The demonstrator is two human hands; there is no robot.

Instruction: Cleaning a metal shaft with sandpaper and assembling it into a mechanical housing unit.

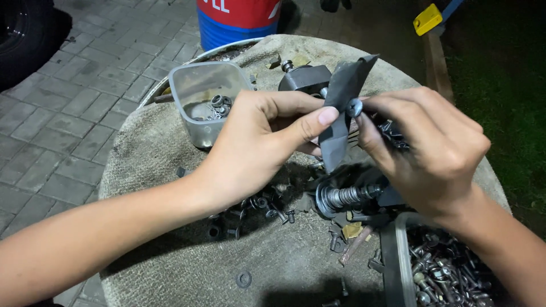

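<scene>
- Rough beige cloth (187,267) covers the round counter that fills the middle of the frame, with grey paving blocks (79,74) along the left side and dark ground at the right.
- At the lower right edge, a clear plastic tub (398,256) holds a dense heap of silvery bolts and screws (443,276).
- A single black washer (244,278) lies alone on the cloth at lower centre.
- Just above it, a loose scatter of small dark nuts and bolts (267,210) spreads beneath the hands, beside a threaded shaft with a stack of washers (341,198).
- In the centre, the left hand (261,142) is closed, pinching a strip of dark grey rubber (341,108) between thumb and fingers.
- The right hand (432,148) is also closed, its fingertips gripping a round-headed screw (354,107) pressed against the strip.
- Behind the strip sits a dark metal block (304,77).
- Upper left of the hands, a second clear tub (196,85) holds a few washers and rings (219,105) in its far corner.
- At the top edge stands a red and blue drum (239,20); a yellow object (427,19) shows at upper right.
</scene>
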